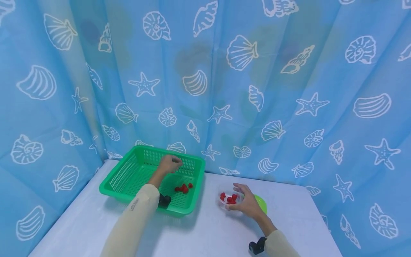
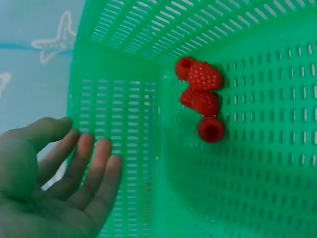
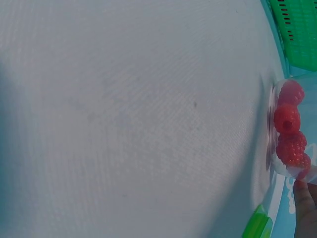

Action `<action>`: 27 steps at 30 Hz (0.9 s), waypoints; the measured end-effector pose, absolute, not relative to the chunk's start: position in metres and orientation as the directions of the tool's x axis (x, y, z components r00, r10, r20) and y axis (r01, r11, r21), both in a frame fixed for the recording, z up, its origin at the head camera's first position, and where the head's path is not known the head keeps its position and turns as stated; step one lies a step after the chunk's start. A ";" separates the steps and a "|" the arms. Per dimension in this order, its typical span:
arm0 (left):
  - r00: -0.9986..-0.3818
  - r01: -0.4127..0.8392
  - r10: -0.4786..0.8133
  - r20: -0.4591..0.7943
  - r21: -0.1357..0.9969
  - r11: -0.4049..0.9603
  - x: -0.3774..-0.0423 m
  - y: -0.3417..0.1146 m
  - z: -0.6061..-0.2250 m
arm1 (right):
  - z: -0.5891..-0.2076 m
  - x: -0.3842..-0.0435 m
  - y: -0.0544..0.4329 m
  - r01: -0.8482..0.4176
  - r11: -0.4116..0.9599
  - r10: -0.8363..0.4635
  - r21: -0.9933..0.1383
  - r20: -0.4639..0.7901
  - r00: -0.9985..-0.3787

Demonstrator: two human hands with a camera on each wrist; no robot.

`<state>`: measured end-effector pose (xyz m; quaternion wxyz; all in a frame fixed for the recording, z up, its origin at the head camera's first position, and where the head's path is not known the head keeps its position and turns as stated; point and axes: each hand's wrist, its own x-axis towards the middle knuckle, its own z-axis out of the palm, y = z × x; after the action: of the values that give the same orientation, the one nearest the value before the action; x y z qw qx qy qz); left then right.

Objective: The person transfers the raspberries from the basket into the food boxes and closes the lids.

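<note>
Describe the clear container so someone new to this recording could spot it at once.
On the white table, find the big green basket and look to its right. There the person's right hand holds a small clear container with red raspberries inside. Its colourless, see-through wall sets it apart from the green basket and the lime-green item partly hidden by the hand.

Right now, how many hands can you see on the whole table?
2. The left hand is over the green basket, and the right hand is holding the clear tub with red berries inside.
</note>
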<state>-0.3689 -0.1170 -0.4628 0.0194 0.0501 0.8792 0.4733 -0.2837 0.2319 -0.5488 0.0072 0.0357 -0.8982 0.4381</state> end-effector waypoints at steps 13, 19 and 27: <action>-0.976 -0.009 0.169 -0.138 0.800 0.600 -0.375 -0.094 -0.491 | -0.550 -0.284 0.233 -0.071 0.613 -0.055 -0.787 0.047 -0.997; -0.971 -0.022 0.168 -0.172 0.760 0.649 -0.373 -0.080 -0.498 | -0.551 -0.284 0.232 -0.074 0.616 -0.059 -0.784 0.048 -0.997; -0.942 -0.092 0.177 -0.284 0.729 0.679 -0.374 -0.074 -0.503 | -0.548 -0.285 0.234 -0.072 0.615 -0.066 -0.785 0.039 -0.997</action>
<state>-0.3739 -0.0742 -0.5031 0.1681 0.0237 0.9006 0.4001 -0.2848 0.2340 -0.5478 0.0033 0.0385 -0.8986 0.4372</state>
